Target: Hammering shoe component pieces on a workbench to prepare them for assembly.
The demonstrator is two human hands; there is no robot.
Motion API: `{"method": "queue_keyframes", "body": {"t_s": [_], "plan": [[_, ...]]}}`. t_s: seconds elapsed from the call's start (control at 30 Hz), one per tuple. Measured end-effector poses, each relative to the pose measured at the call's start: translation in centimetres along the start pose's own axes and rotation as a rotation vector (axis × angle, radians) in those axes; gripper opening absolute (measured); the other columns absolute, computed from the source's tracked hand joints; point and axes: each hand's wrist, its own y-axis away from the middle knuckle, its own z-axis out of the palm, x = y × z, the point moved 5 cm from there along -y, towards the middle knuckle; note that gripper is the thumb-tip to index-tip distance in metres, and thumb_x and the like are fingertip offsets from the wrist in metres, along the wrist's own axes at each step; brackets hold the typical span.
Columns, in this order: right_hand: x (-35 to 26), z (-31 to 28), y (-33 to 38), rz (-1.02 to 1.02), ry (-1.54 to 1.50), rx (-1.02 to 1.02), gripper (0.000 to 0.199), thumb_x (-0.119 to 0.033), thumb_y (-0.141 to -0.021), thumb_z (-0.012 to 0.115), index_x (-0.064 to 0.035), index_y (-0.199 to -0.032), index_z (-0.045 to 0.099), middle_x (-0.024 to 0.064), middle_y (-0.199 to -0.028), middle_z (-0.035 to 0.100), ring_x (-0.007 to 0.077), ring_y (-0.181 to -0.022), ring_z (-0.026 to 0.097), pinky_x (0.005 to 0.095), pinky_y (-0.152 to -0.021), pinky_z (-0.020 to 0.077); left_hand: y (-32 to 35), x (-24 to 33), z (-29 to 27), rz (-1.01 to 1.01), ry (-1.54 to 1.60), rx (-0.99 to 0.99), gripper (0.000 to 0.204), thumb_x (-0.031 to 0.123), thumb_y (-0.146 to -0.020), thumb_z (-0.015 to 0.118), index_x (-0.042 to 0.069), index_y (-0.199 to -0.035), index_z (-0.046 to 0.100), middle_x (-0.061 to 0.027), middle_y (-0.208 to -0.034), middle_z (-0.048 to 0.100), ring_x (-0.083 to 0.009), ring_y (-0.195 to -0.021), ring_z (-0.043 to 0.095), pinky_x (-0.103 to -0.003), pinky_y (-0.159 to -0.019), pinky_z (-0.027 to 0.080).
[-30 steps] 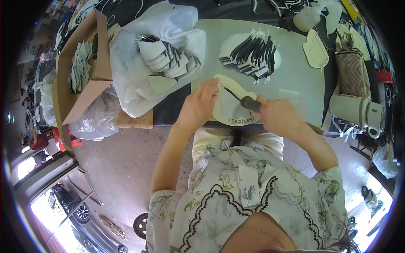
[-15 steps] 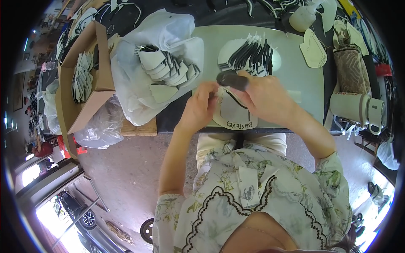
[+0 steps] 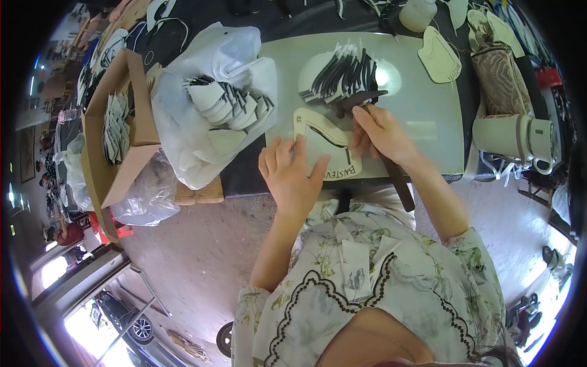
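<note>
On the pale board (image 3: 422, 144) lies a cream template (image 3: 345, 171) with a curved dark-edged slot, a piece set in it and handwriting on its lower edge. My left hand (image 3: 290, 174) rests on the template's left side, fingers spread, holding nothing. My right hand (image 3: 382, 134) grips a hammer (image 3: 398, 186); its dark head is just beyond the template and its brown handle slants down toward me. Past the hammer head sits a fanned stack of black and white cut pieces (image 3: 345, 73). Whether the right fingers also touch the template is unclear.
A plastic bag (image 3: 177, 134) with fanned white pieces (image 3: 229, 107) lies to the left, beside a cardboard box (image 3: 139, 104) of more pieces. At the right are a flask (image 3: 504, 140), a patterned pouch (image 3: 501, 79) and another cream template (image 3: 440, 58). A bottle (image 3: 417, 15) stands behind.
My left hand has let go of the template's far edge and now lies spread on it. My right hand has moved slightly right, and the hammer has turned with its handle toward me.
</note>
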Motion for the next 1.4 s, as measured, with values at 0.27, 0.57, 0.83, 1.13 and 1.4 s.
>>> {"method": "queue_keyframes", "body": {"t_s": [0.27, 0.57, 0.83, 1.13, 1.4], "plan": [[-0.5, 0.2, -0.1, -0.076, 0.069, 0.02, 0.039, -0.034, -0.103, 0.045, -0.0003, -0.084, 0.051, 0.0087, -0.066, 0.064, 0.0154, -0.054, 0.066, 0.0248, -0.038, 0.0402, 0.0, -0.9, 1.5, -0.307, 0.276, -0.022, 0.028, 0.012, -0.076, 0.074, 0.005, -0.101, 0.062, -0.0094, -0.104, 0.056, -0.0297, -0.116, 0.05, -0.048, -0.104, 0.028], [0.6, 0.8, -0.4, -0.078, 0.003, 0.061, 0.035, -0.033, -0.103, 0.046, -0.0026, -0.086, 0.052, 0.0084, -0.066, 0.062, 0.0137, -0.048, 0.061, 0.0237, -0.036, 0.038, -2.2, 1.1, -2.5, -0.041, 0.521, 0.053, 0.032, -0.002, -0.084, 0.064, -0.001, -0.114, 0.053, -0.0103, -0.094, 0.062, -0.0241, -0.091, 0.064, -0.043, -0.088, 0.049], [0.2, 1.6, 0.1, -0.112, -0.057, 0.03, 0.036, -0.033, -0.103, 0.045, -0.0027, -0.086, 0.051, 0.0078, -0.065, 0.061, 0.0141, -0.047, 0.061, 0.0228, -0.035, 0.0369, -9.2, -18.7, -3.9, -0.3, -0.114, 0.434, 0.064, 0.008, -0.085, 0.067, -0.002, -0.141, 0.036, -0.0236, -0.131, 0.049, -0.0376, -0.122, 0.049, -0.045, -0.101, 0.041], [-0.6, 0.5, 0.1, -0.086, 0.057, 0.065, 0.036, -0.031, -0.103, 0.046, 0.0001, -0.086, 0.053, 0.0085, -0.064, 0.061, 0.0148, -0.048, 0.062, 0.0253, -0.037, 0.0411, -15.5, -5.9, 3.6, 0.156, 0.475, 0.067, 0.051, 0.012, -0.087, 0.062, -0.001, -0.133, 0.048, -0.0202, -0.13, 0.055, -0.0393, -0.121, 0.052, -0.043, -0.1, 0.042], [-0.1, 0.6, -0.2, -0.057, 0.027, 0.06, 0.036, -0.031, -0.103, 0.046, 0.0004, -0.086, 0.053, 0.0095, -0.065, 0.063, 0.0158, -0.049, 0.064, 0.0261, -0.037, 0.0428, -14.2, -3.6, 4.5, 0.147, 0.264, -0.149, 0.027, 0.014, -0.085, 0.066, 0.003, -0.107, 0.056, -0.0155, -0.105, 0.063, -0.0364, -0.102, 0.06, -0.042, -0.085, 0.048]]}}
